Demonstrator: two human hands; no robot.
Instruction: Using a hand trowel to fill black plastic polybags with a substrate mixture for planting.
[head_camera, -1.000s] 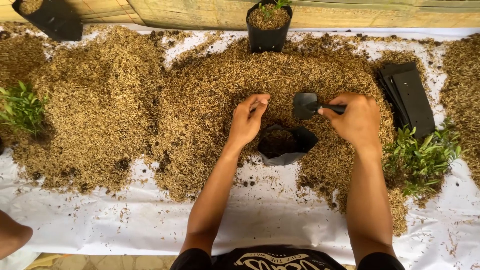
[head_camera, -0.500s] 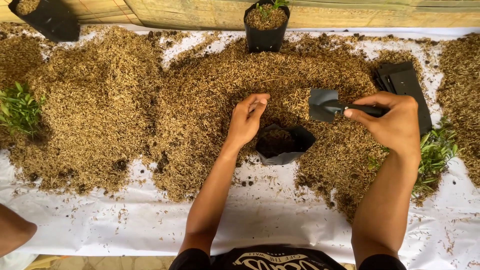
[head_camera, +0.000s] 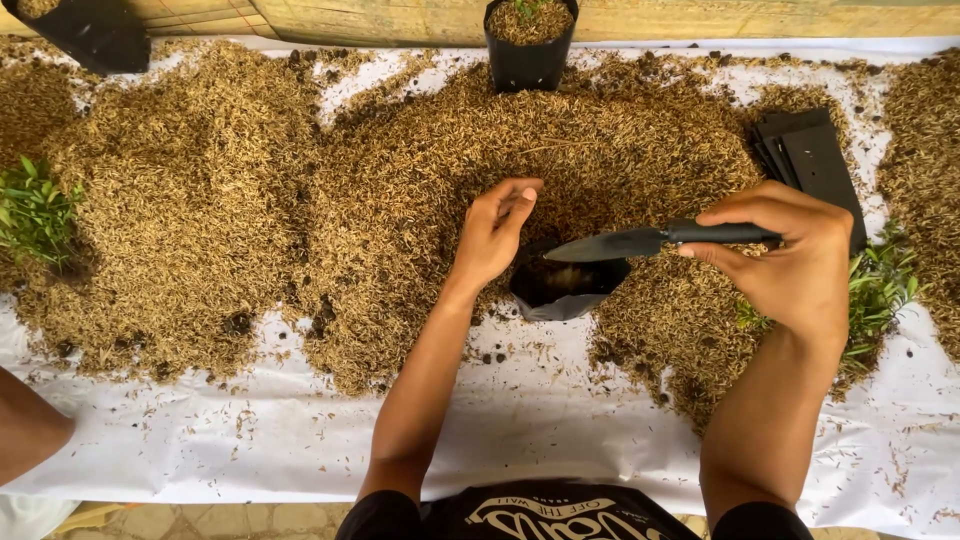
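Bag (head_camera: 565, 290): a small black plastic bag, mouth open, part-filled with dark soil, set at the near edge of the husk heap (head_camera: 420, 200) just right of centre; its lower rim rests on the white sheet (head_camera: 540, 420). Left hand (head_camera: 495, 235): at the bag's 10 o'clock, fingers loosely curled and touching its rim, holding the mouth open. Right hand (head_camera: 790, 260): at the bag's 3 o'clock, closed round the handle of a black trowel (head_camera: 640, 242); the blade lies nearly flat, tip toward 9 o'clock, over the bag's mouth. Husk heap: brown, loose, spread over most of the sheet. At 12 o'clock, a filled black bag (head_camera: 528, 45) stands upright by the wooden wall; at 2 o'clock, a stack of flat empty bags (head_camera: 815, 160); at 3 o'clock, beyond the right hand, green seedlings (head_camera: 880, 290); at 9 o'clock, far left, more seedlings (head_camera: 35, 210). Another person's arm (head_camera: 30, 430) enters at 8 o'clock.
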